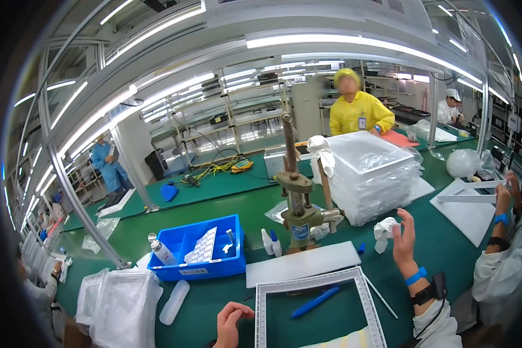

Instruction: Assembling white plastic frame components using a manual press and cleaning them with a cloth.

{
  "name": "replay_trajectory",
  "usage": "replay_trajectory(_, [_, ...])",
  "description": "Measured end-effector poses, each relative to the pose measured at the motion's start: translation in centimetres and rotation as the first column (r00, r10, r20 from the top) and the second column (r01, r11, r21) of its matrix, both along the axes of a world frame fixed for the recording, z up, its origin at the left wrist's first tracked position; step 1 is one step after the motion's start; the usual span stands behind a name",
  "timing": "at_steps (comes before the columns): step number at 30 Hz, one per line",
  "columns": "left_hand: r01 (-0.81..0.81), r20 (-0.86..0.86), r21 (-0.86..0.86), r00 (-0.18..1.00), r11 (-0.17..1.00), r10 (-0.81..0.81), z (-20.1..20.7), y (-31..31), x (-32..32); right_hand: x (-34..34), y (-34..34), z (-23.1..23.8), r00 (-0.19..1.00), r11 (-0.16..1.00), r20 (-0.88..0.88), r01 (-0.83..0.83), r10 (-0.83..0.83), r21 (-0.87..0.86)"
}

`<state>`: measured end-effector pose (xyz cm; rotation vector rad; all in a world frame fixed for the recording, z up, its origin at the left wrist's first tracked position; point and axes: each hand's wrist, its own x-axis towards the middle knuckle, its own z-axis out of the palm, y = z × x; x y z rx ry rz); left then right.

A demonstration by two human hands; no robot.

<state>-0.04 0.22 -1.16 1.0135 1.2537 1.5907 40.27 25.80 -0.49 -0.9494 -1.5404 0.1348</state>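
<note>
Left hand [235,319]: fingers curled in, tips right at the left bar of the white frame [309,281]; I can't tell from my feed whether they pinch it or only rest beside it. Right hand [404,239]: raised, palm open, fingers apart, nothing gripped that I can see; the thumb is by a crumpled white cloth [383,231], contact unclear.

Handling, my judgement: I'd hold the frame by opposite side bars, one hand each, and keep it flat. Bars look slim, so lifting by one corner could twist it. I'd also clear the blue pen [315,301] out of the opening first, and mind the thin white stick [381,294] by the right bar, as it could roll.

Frame: on the green bench [226,304], directly in front of the person, near edge cut off by the view. White, rectangular, open centre, small repeated marks or notches along the bars; too small to tell which. Top bar looks bowed, maybe just lens bend. A white piece with yellow stripes [349,339] shows inside the lower opening.

Further out: white foam sheet [301,263] just beyond, blue bin [197,271] to the left, hand press [298,223] behind the sheet, wrapped stack [359,194] beyond.
</note>
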Motion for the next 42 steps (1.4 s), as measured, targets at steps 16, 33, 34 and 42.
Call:
replay_trajectory(16, [0.018,-0.028,0.001,0.999,1.000,-0.018,-2.0,0.8,-0.7,5.4,4.5,-6.3,0.724,0.942,-0.672,-0.098,-0.153,-0.320])
replay_trajectory(33, [0.023,-0.029,-0.086,0.999,0.996,-0.026,-1.4,0.6,-0.3,4.0,3.9,-6.1,0.760,0.913,-0.629,-0.124,-0.164,-0.388])
replay_trajectory(34, [0.027,-0.031,-0.082,0.999,0.996,-0.030,-1.4,0.5,-0.2,3.9,3.9,-6.1,0.757,0.910,-0.636,-0.144,-0.152,-0.390])
replay_trajectory(42, [0.019,-0.104,-0.092,0.994,0.996,-0.029,-1.4,0.7,-0.1,3.5,4.0,-6.1,0.805,0.892,-0.572,-0.136,-0.154,-0.432])
